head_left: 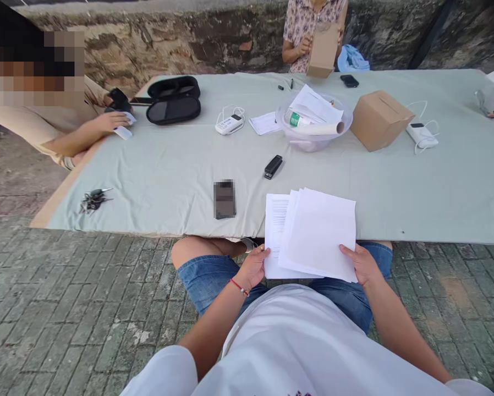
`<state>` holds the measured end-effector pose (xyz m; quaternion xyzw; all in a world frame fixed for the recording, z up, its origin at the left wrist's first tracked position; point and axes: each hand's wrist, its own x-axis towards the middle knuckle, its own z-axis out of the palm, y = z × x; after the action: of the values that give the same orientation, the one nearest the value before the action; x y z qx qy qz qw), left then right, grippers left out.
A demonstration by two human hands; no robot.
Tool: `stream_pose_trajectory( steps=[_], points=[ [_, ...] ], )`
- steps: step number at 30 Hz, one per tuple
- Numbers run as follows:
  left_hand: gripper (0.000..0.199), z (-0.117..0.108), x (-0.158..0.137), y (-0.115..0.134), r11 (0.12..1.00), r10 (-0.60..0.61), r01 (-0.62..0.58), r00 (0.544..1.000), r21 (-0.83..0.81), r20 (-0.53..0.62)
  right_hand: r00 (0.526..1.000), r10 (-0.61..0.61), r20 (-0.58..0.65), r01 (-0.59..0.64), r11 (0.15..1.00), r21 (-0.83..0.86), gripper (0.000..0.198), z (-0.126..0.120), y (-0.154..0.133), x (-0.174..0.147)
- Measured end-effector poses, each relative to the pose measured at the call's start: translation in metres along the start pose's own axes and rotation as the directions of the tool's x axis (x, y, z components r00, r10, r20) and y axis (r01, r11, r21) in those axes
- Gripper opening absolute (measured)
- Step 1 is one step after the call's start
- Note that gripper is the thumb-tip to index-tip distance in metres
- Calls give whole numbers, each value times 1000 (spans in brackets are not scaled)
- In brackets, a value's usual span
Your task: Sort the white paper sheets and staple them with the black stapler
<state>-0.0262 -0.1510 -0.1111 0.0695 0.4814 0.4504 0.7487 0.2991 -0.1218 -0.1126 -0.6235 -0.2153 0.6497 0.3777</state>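
Note:
Several sheets of paper [321, 231] are fanned out between my hands, over my lap and the table's front edge. The top sheets look blank, while lines of print show on the leftmost sheet. My left hand [253, 267] grips the left edge, thumb on top. On the right edge my right hand [360, 263] closes with its thumb over the top sheet; its other fingers are hidden beneath. Beyond the papers lies a black stapler [273, 166] on the cloth. A dark phone-like slab [224, 199], partly pixelated, rests left of them.
Farther back stand a clear plastic basin [308, 144] with papers and a cardboard box [381, 120]. A black case [173, 102] lies open at left, keys [93, 201] nearer. White corded devices [229, 124] flank the basin. Co-workers sit around the table; one holds a cardboard box [324, 49].

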Motion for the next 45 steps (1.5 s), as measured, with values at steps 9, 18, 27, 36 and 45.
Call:
stream_pose_trajectory(
  steps=[9,18,27,36,45],
  points=[
    [25,1,1,3,998,-2,-7,991,-63,-134,966,-260,14,248,900,-359,46,45,0,10],
    [41,7,-6,-1,1000,-25,25,999,5,45,954,-298,17,282,881,-379,41,41,7,14],
    [47,5,2,0,1000,4,-4,998,7,56,918,-375,-127,291,856,-428,46,8,-4,21],
    [34,7,2,-1,998,-38,39,999,-45,9,963,-260,69,267,894,-360,42,21,-12,18],
    [42,-1,4,-3,1000,-8,7,999,-2,-40,919,-381,-97,294,829,-476,40,19,-14,28]
  ],
)
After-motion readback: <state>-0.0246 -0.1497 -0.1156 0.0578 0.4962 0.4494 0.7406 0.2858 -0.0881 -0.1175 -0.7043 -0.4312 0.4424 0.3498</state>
